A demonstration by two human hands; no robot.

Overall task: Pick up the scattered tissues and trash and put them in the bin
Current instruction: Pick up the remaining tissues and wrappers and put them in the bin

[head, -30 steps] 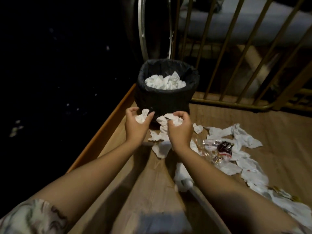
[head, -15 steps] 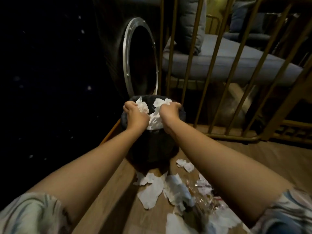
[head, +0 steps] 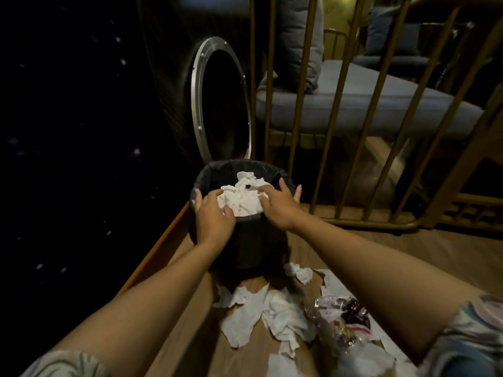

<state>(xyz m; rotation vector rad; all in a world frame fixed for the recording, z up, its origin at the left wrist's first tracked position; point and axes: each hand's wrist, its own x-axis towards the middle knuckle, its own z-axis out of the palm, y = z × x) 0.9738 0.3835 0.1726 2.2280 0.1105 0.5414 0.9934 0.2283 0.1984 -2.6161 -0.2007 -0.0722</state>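
Observation:
A black bin [head: 253, 240] lined with a dark bag stands on the wooden floor, heaped with white tissues [head: 242, 198]. My left hand [head: 213, 216] rests over the bin's near left rim, fingers spread, touching the heap. My right hand [head: 279, 204] hovers over the right rim, fingers apart, holding nothing. More crumpled tissues [head: 261, 308] lie scattered on the floor in front of the bin. A clear plastic wrapper with dark and red bits [head: 341, 318] lies to their right.
A brass railing [head: 351, 148] runs behind and to the right of the bin. A round metal-rimmed opening [head: 196, 104] stands behind it. A grey cushioned sofa [head: 367, 104] lies beyond the bars. The wooden floor edge [head: 160, 243] drops to darkness at the left.
Both hands lifted handfuls of tissue from the floor to the bin and let them go; the fingers now spread open over a taller heap.

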